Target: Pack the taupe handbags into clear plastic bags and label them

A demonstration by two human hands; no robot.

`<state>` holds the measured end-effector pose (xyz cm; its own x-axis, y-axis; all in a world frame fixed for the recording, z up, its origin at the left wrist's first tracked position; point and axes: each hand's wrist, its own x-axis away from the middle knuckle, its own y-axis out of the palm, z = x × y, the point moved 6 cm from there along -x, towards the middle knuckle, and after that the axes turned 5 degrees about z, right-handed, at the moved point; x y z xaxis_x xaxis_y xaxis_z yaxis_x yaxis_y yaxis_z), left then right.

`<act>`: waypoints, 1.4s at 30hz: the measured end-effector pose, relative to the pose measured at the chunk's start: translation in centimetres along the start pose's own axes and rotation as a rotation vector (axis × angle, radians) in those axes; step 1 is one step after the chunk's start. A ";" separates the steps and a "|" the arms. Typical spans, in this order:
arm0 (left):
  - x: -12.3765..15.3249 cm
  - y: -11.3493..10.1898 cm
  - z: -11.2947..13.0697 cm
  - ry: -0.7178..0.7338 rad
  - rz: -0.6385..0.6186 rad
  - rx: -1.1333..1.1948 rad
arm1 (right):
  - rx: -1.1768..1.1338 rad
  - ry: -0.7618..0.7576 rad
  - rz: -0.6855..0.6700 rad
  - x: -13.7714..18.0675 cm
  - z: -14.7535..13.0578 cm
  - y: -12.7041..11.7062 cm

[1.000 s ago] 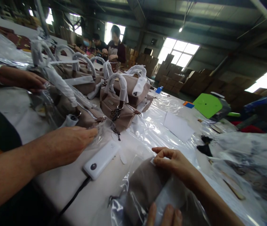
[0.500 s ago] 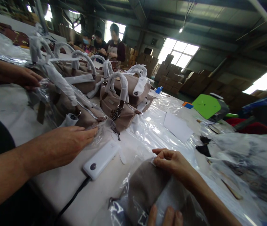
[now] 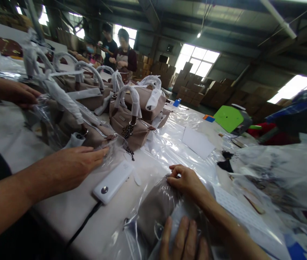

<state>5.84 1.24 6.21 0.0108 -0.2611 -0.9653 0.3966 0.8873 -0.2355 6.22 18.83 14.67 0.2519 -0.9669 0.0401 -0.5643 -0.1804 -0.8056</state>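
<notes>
A taupe handbag [image 3: 155,204] inside a clear plastic bag [image 3: 121,231] lies at the bottom centre, directly under my hands. My right hand [image 3: 187,180] pinches the plastic bag at the handbag's upper edge, thumb against forefinger. Lower down, my left hand [image 3: 183,240] rests on the wrapped handbag with its fingers stretched and apart; its palm is out of frame. White wrapping shows beneath those fingers. To the left, a co-worker's hands [image 3: 69,168] hold another taupe handbag [image 3: 96,135] in clear plastic.
A white power bank [image 3: 114,182] with a black cable lies left of my hands. Several wrapped-handle handbags [image 3: 130,128] stand behind it. White paper [image 3: 197,142], a green-sided device [image 3: 228,119] and plastic sheeting [image 3: 278,173] occupy the right. People [image 3: 123,54] stand at the back.
The view has shifted slightly right. My left hand has moved up over the handbag and shows more of its fingers. My right hand keeps its pinch. The co-worker's hands stay on the other handbag.
</notes>
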 end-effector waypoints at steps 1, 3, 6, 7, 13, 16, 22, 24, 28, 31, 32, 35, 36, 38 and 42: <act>-0.1 0.0 -0.2 -0.010 0.023 0.016 | 0.001 -0.014 0.004 -0.1 0.0 0.1; -0.8 -0.3 -0.6 0.006 -0.007 0.053 | -0.004 -0.041 0.014 -0.3 0.1 0.2; -1.8 -1.0 -1.5 0.019 -0.205 0.108 | -0.008 -0.027 0.047 -0.7 0.7 0.1; -2.0 -1.2 -1.7 0.024 -0.297 0.135 | -0.011 -0.006 0.058 -0.9 1.0 -0.1; -2.4 -1.8 -2.3 0.065 -0.719 0.283 | -0.176 0.059 -0.035 -1.4 2.2 -1.2; -2.9 -2.3 -2.4 0.033 -0.753 0.330 | -0.253 0.039 -0.059 -1.3 2.2 -2.0; -2.9 -2.5 -2.3 -0.008 -0.800 0.360 | -0.207 0.046 -0.027 -0.9 2.6 -2.0; -2.7 -2.4 -2.3 -0.015 -0.808 0.373 | -0.186 0.061 -0.020 -0.8 2.8 -1.7; -2.6 -2.0 -2.3 -0.029 -0.904 0.390 | -0.185 0.078 -0.008 -0.7 3.3 -2.0; -3.2 -1.7 -2.2 -0.051 -0.962 0.385 | -0.197 0.076 0.029 -0.4 3.7 -3.5; -3.6 -1.9 -2.2 -0.055 -0.947 0.387 | -0.202 0.075 0.044 -0.2 3.9 -4.3; -4.6 -3.3 -2.6 -0.059 -0.823 0.374 | -0.220 0.070 0.101 1.7 4.4 -7.0; -4.7 -4.0 -3.1 -0.066 -0.776 0.351 | -0.221 0.057 0.142 2.8 4.7 -8.1; -4.4 -5.7 -5.1 -0.116 -0.688 0.264 | -0.178 0.015 0.268 6.0 5.8 -10.5; -3.9 -6.9 -10.7 -0.202 -0.591 0.089 | 0.004 0.047 0.548 15.2 11.5 -13.2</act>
<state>-6.80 0.19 10.38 -0.0634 -0.7719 -0.6326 0.4630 0.5388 -0.7038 26.59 8.57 19.15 -0.1129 -0.9262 -0.3598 -0.6000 0.3522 -0.7183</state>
